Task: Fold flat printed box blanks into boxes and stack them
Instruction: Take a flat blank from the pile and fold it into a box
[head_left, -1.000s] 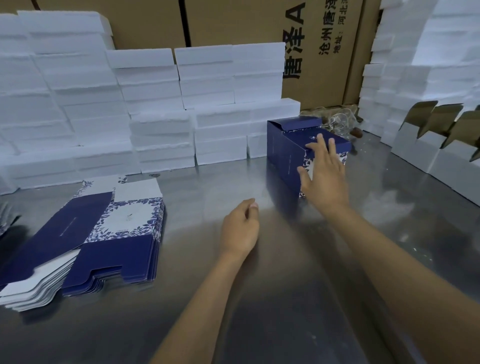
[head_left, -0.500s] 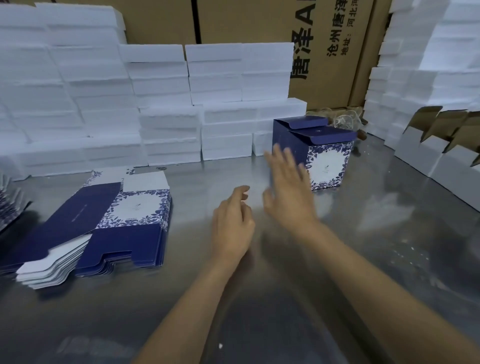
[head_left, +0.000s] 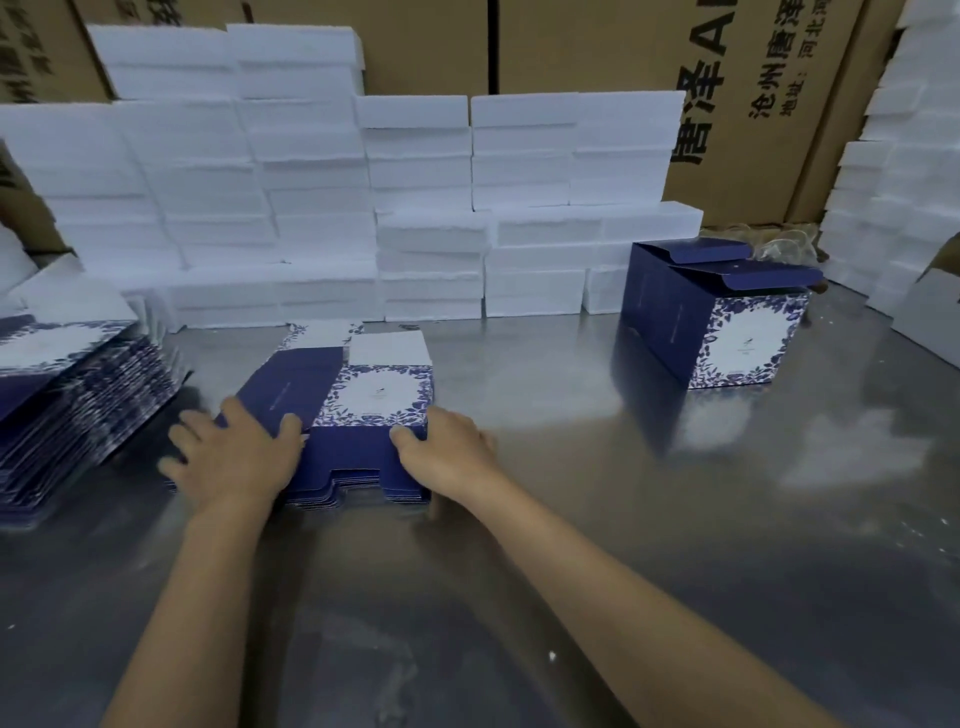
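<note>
Both hands are on the pile of flat blanks (head_left: 358, 415), which lies on the counter (head_left: 675, 545) at about ten o'clock from the middle of the view. The left hand (head_left: 234, 457) rests spread, fingers fanned, on the dark blue part of the top sheet, probably to pin the pile so that it does not slide. The right hand (head_left: 447, 452) curls its fingers over the near right corner of the pile; whether it already pinches the top sheet alone I cannot tell, but the hold looks meant to peel one blank free. The finished box (head_left: 727, 322) stands upright at two o'clock, well apart from both hands, its lid flaps raised, in front of the white foam blocks (head_left: 426, 208). A second pile of blanks (head_left: 83, 395) sits at nine o'clock. Half a second ago both hands hung in the air between box and pile, touching nothing; a second ago the right hand was on the box
</note>
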